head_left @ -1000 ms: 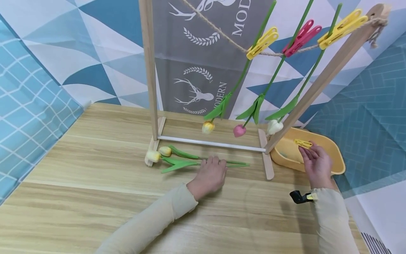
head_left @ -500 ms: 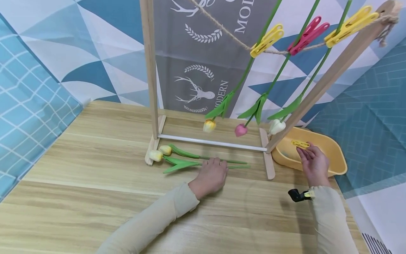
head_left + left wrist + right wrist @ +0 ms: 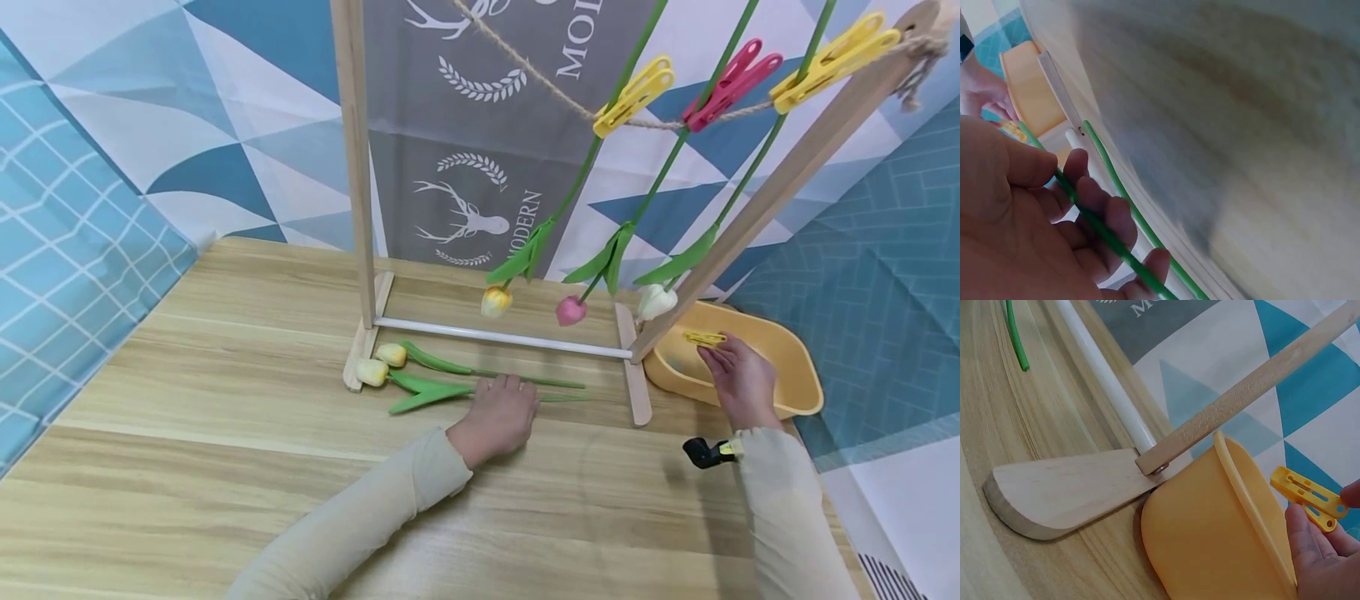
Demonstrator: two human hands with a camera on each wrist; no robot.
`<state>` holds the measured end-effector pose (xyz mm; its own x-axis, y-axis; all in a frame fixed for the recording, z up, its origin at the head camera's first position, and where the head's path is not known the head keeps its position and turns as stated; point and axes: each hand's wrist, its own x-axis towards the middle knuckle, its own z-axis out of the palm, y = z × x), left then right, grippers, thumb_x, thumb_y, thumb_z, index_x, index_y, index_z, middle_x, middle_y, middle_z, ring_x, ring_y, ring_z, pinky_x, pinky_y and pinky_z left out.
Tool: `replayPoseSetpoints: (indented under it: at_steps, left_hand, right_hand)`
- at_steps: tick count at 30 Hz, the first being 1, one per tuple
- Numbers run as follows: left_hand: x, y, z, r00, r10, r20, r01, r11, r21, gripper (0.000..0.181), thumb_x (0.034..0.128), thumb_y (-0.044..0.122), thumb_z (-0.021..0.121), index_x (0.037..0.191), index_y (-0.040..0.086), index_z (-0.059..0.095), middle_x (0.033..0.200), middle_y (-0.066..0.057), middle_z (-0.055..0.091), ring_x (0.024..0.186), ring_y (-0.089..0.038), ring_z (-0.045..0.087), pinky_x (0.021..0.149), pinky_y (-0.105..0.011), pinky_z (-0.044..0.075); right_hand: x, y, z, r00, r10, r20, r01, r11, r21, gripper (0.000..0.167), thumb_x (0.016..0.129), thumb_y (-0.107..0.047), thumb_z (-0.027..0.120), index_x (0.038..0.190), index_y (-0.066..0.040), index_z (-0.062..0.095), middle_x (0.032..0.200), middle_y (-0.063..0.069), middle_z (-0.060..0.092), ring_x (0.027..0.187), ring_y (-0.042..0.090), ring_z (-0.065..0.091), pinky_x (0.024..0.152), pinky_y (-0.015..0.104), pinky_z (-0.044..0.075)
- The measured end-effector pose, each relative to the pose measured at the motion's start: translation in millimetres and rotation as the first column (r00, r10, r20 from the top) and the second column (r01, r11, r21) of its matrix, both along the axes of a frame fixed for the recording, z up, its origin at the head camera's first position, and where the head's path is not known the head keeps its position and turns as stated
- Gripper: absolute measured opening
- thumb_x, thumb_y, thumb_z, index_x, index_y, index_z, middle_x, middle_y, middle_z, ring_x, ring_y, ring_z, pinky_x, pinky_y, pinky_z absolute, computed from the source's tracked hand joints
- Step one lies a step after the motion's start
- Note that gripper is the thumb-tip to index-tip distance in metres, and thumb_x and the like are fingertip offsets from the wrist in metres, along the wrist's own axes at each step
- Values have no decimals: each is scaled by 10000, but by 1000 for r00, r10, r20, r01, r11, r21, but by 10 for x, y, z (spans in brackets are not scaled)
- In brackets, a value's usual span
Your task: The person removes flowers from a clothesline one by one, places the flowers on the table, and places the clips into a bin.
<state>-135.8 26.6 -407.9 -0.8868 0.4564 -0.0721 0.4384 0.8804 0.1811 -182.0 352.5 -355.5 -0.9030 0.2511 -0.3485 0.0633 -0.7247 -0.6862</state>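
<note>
My left hand point(image 3: 501, 417) holds the green stem point(image 3: 1110, 237) of the nearer yellow-white tulip point(image 3: 372, 372) between thumb and curled fingers. The farther tulip point(image 3: 392, 355) lies beside it on the table, its stem running just behind the hand. At the right, my right hand point(image 3: 742, 379) pinches a yellow clothespin point(image 3: 1307, 494) by its handle end, over the near side of the yellow-orange basin point(image 3: 806, 375).
A wooden rack point(image 3: 362, 208) with a white bottom bar point(image 3: 502, 337) stands behind the hands. Along its rope point(image 3: 525, 79), a yellow clip point(image 3: 633, 97), a red clip point(image 3: 731, 87) and another yellow clip point(image 3: 834, 65) hold three tulips, heads down.
My right hand, with the yellow clothespin, has shifted slightly left and up over the basin. The nearer tulip has slid slightly right with my left hand. The head view has shifted a little.
</note>
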Motion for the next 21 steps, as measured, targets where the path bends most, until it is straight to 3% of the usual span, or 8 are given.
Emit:
replayPoseSetpoints:
  at_steps: [6, 11, 14, 17, 21]
  left_hand:
    - [-15, -16, 2, 999, -32, 3, 32, 999, -25, 267, 1011, 290, 343, 1048, 128, 551, 1021, -61, 564, 989, -211, 534, 782, -388, 407]
    - [-21, -32, 18, 999, -41, 16, 41, 999, -27, 262, 1007, 275, 356, 1076, 118, 555, 1039, -63, 562, 1002, -211, 533, 787, -390, 413]
    - [-25, -31, 21, 999, -45, 23, 46, 998, -33, 255, 1002, 275, 372, 1081, 120, 557, 1030, -53, 558, 993, -204, 535, 776, -378, 414]
    - [-26, -30, 31, 999, -47, 24, 48, 998, -43, 241, 990, 281, 408, 1093, 121, 557, 1023, -46, 555, 993, -201, 538, 770, -369, 415]
    - [-31, -42, 29, 999, -42, 33, 43, 999, -28, 246, 978, 289, 436, 1111, 118, 551, 1050, -53, 560, 1024, -212, 540, 801, -384, 416]
  right_hand:
    - [-27, 18, 26, 995, 94, 39, -98, 991, 92, 59, 895, -11, 572, 945, -42, 579, 866, 80, 635, 806, 188, 675, 787, 268, 543]
    - [-65, 19, 62, 972, 190, 138, -219, 947, 234, 112, 893, -104, 612, 988, -97, 553, 891, 28, 625, 824, 135, 681, 804, 240, 533]
    - [-99, 22, 75, 944, 244, 220, -309, 888, 340, 212, 897, -162, 615, 1065, -119, 493, 998, -1, 571, 851, 91, 668, 859, 231, 509]
    - [-151, 32, 75, 907, 303, 294, -408, 806, 428, 279, 918, -173, 582, 1153, -110, 447, 1097, -8, 472, 875, 58, 645, 900, 226, 487]
    - [-229, 20, 50, 863, 340, 375, -499, 693, 520, 485, 952, -125, 503, 1397, -56, 325, 1118, -7, 421, 869, 20, 625, 962, 250, 436]
